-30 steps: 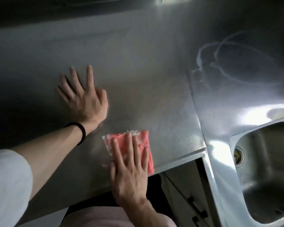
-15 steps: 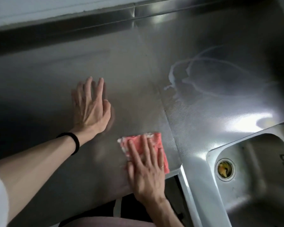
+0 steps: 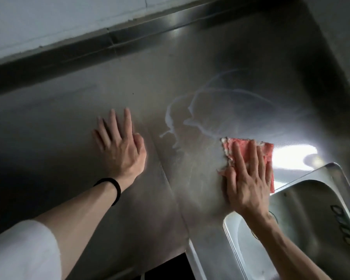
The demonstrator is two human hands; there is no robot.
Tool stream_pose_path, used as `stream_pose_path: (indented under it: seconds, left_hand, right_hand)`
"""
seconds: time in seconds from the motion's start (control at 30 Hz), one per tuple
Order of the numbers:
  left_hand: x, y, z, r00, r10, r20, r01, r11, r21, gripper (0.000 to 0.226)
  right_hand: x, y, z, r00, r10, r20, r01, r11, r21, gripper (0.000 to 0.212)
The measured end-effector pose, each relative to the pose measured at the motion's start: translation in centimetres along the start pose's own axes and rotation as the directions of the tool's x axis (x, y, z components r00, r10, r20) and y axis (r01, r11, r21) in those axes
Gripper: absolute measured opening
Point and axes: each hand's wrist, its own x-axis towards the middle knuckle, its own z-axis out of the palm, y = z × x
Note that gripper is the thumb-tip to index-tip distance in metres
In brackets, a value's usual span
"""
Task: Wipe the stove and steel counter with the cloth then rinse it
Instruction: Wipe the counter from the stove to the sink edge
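cloth (image 3: pixel 269 149): coral pink, frayed white fringe along its far and left edges | table (image 3: pixel 89 110): dull grey steel, fine brushed grain, bright white glare by its right edge | streaks (image 3: pixel 190 110): whitish loops, mid-table toward the far edge | sink (image 3: pixel 311 199): silver-grey | wristband (image 3: pixel 115 188): black | sleeve (image 3: pixel 22 253): white | wall (image 3: pixel 49 21): pale bluish white

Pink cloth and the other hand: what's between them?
Head view: only bare steel counter, crossed by a seam and a whitish streak, separates the fluffy pink cloth from the flat left hand.
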Motion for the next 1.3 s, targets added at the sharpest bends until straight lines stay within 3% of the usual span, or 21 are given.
stream_pose_path:
  seconds: [0.1, 0.2, 0.27, 0.47, 0.63, 0.77, 0.87, 1.0, 1.2, 1.3]
  left_hand:
    - [-0.3, -0.1, 0.3, 1.0, 0.003, -0.03, -0.002, 1.0, 0.031, 0.067]
    - [-0.1, 0.1, 0.3, 0.999, -0.01, -0.044, 0.012, 0.999, 0.048, 0.07]
    - [-0.1, 0.2, 0.4, 0.999, -0.014, -0.052, 0.017, 0.999, 0.052, 0.071]
    - [0.3, -0.2, 0.8, 0.997, 0.001, -0.074, 0.004, 0.998, 0.07, 0.073]
    - [0.2, -0.5, 1.9, 0.99, 0.007, -0.142, 0.005, 0.996, 0.085, 0.073]
    - [0.6, -0.6, 2.1, 0.985, 0.006, -0.17, 0.009, 0.996, 0.09, 0.075]
    - [0.4, -0.6, 1.8, 0.99, -0.007, -0.139, 0.017, 0.997, 0.077, 0.073]
    - [0.4, -0.2, 0.6, 0.995, 0.0, -0.105, 0.007, 0.998, 0.057, 0.072]
    - [0.1, 0.0, 0.7, 0.996, -0.021, -0.084, 0.025, 0.999, 0.047, 0.072]
    - [0.1, -0.1, 0.8, 0.994, -0.019, -0.103, 0.025, 0.998, 0.056, 0.072]
  right_hand:
    - [-0.4, 0.0, -0.1, 0.999, -0.021, 0.046, 0.021, 1.0, 0.016, 0.064]
    - [-3.3, -2.3, 0.7, 0.936, -0.334, 0.112, 0.336, 0.942, -0.001, 0.061]
    - [-3.1, -4.7, 1.2, 0.88, -0.452, 0.143, 0.459, 0.889, -0.013, 0.06]
    - [12.0, -14.5, 0.9, 0.829, -0.53, 0.179, 0.537, 0.843, 0.012, 0.065]
    - [23.9, -23.0, 1.2, 0.857, -0.504, 0.103, 0.503, 0.863, 0.041, 0.058]
    - [27.1, -26.1, 1.3, 0.89, -0.449, 0.08, 0.446, 0.894, 0.052, 0.057]
    - [24.6, -24.3, 1.3, 0.894, -0.443, 0.061, 0.44, 0.896, 0.063, 0.057]
    - [14.2, -16.7, 1.0, 0.902, -0.429, 0.046, 0.427, 0.903, 0.05, 0.058]
    - [-7.7, -4.0, 0.6, 0.966, -0.206, 0.159, 0.211, 0.977, -0.019, 0.056]
    - [-8.0, -2.8, 0.2, 0.964, -0.177, 0.201, 0.187, 0.982, -0.036, 0.057]
